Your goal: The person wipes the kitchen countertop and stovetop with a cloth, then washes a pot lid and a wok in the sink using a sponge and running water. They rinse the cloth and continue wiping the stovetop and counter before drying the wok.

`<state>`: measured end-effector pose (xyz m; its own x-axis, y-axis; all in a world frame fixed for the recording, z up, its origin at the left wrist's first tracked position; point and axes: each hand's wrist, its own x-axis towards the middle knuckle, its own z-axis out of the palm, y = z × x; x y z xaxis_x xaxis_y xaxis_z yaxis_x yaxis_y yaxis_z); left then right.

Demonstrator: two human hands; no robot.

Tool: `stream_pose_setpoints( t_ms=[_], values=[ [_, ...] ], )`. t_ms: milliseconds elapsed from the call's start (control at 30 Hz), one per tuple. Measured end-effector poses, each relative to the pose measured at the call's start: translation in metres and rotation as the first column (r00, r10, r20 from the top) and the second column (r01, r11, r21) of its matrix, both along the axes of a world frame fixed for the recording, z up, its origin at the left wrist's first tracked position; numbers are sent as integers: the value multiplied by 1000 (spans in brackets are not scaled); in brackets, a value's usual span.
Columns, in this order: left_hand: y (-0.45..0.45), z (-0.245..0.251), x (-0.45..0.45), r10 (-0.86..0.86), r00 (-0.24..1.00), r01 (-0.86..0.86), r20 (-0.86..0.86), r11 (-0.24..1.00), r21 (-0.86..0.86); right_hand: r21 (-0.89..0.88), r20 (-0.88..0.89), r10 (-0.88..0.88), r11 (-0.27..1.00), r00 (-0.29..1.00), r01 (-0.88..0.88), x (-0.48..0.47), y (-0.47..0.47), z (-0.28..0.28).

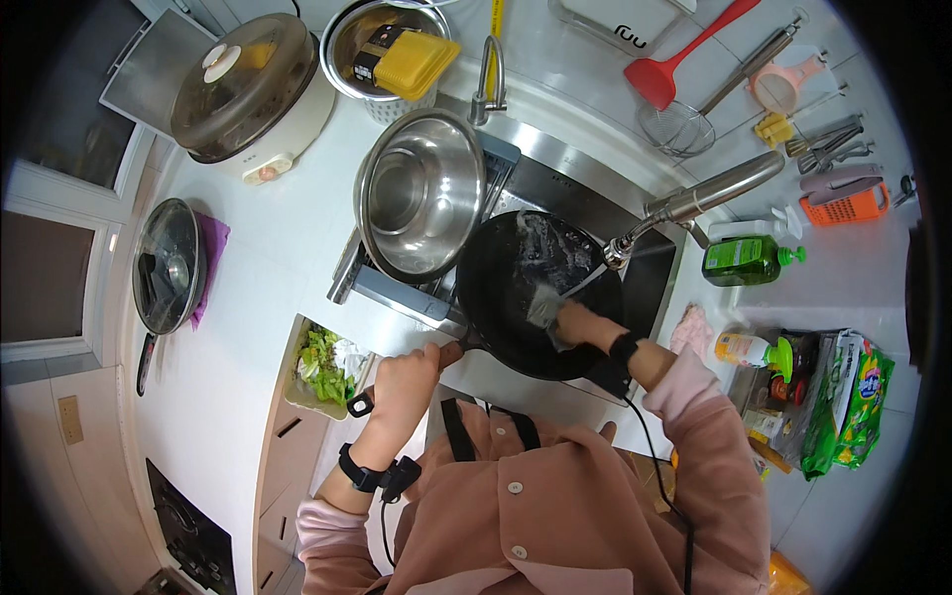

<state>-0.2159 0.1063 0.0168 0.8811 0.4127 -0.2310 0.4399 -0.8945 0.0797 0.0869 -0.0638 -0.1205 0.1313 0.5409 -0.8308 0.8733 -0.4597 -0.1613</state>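
Observation:
A black wok lies tilted over the sink, with suds and wet streaks on its inner surface. My left hand is closed around the wok's handle. Inside the wok, my right hand presses a pale scrubbing cloth against the surface; the fingers are partly hidden. Water runs from the faucet spout into the wok, close to my right hand. A large stainless steel bowl rests on the rack over the sink, left of the wok and close against its rim.
Behind the bowl stand a small tap and a pot holding a yellow container. An electric cooker and a lidded pan occupy the left counter. A scrap bin hangs at the front edge. Right of the sink is a green soap bottle.

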Motion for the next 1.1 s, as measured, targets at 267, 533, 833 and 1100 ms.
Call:
stream_pose_setpoints(
  t_ms=[267, 533, 833, 1100],
  values=[
    [0, 1, -3, -14, 1000, 15, 19, 999, -32, 515, 34, -794, 535, 607, 670, 19, 67, -129],
    [1, -7, -6, -34, 997, 31, 64, 998, 45, 553, -196, -831, 344, 520, 759, 22, 149, -55],
    [5, -10, -5, -50, 996, 48, 75, 999, 23, 263, -535, -704, 387, 467, 884, -12, 174, -30],
    [6, -5, 0, -69, 997, 68, 40, 997, 24, 23, -704, -565, 587, 429, 809, -33, 169, 3]
  ],
)
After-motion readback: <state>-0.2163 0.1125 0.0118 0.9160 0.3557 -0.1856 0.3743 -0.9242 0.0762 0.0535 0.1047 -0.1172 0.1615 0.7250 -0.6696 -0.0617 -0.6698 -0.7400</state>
